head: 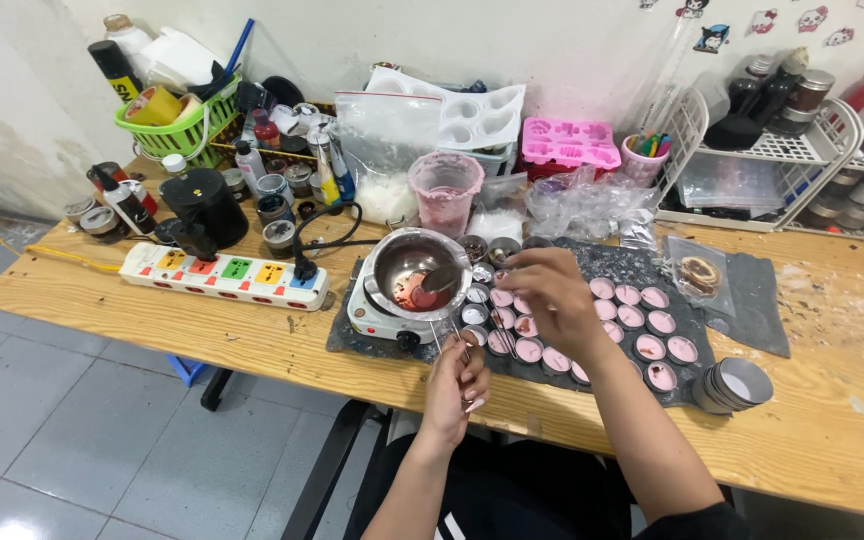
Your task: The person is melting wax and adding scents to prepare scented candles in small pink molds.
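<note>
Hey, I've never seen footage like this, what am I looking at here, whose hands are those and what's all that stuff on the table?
There is one picture, taken by a camera worn on a person's head, looking down at their own two bare hands. No machine is involved. They sit at a wooden table against a wall. On a dark mat lie rows of small round tins filled with something pink. Beside them a metal pot sits on a small white hotplate, with pink liquid at the bottom. The left hand pinches thin wire-like sticks; the right hand reaches over the tins, fingers pinched together. Behind are a power strip, a green basket, a pink mould and a white rack.
</note>
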